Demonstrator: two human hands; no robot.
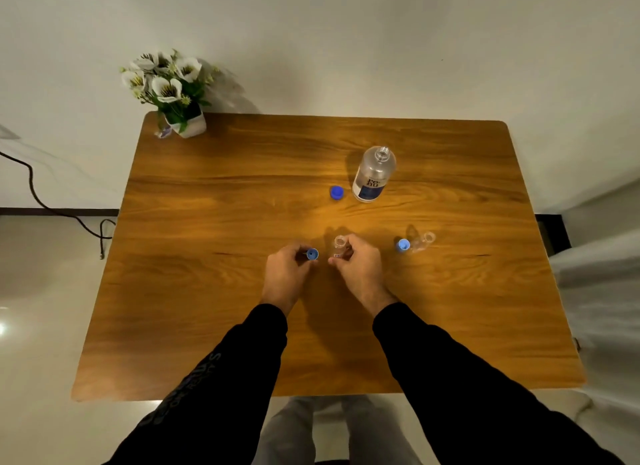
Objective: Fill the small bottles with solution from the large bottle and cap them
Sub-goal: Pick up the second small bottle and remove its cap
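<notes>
The right hand point(356, 265) holds a small bottle point(339, 246) upright on the table point(242, 308), fingers curled around its lower body, its open mouth showing above them. Just left of it, the left hand point(287, 268) pinches a blue cap point(312, 254) between thumb and fingertips, the cap's hollow side turned toward the camera. Cap and bottle sit close but apart, a narrow gap of bare wood between them. Both sleeves point(460, 378) are black and run from the near edge of the table to the wrists.

To the right of the right hand, well clear of it, a second small bottle point(424, 242) stands uncapped, and a light blue cap point(403, 245) lies just beside it on its left. Whether either small bottle has liquid in it cannot be told.

Beyond the hands and slightly right stands the large bottle point(374, 175), clear with a dark blue label, its neck open. Its darker blue cap point(336, 192) rests on the wood just to its left, roughly straight ahead of the held bottle.

Far beyond the left hand, at the back left corner, a white pot of white flowers point(166, 83) stands against the wall.
</notes>
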